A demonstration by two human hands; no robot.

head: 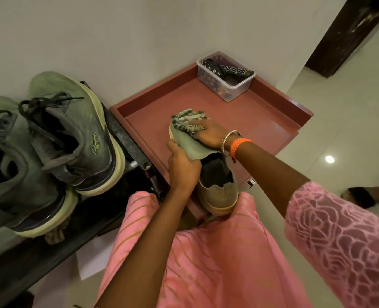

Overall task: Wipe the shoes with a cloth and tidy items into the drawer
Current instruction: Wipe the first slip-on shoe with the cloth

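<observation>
A tan slip-on shoe (pixel 217 192) with a pale sole is held over the reddish-brown cabinet top (pixel 261 121), its heel toward me. My left hand (pixel 182 165) grips the shoe's left side at the vamp. My right hand (pixel 208 133) holds a striped grey-green cloth (pixel 187 120) against the shoe's toe. Two green high-top sneakers (pixel 73 134) with dark laces stand on a dark rack (pixel 126 138) at the left.
A clear plastic box (pixel 225 84) holding a remote control and dark items sits in the cabinet top's far corner by the wall. A drawer handle (pixel 251 181) shows under my right forearm. Pale tiled floor lies to the right, with a dark sandal (pixel 359 196).
</observation>
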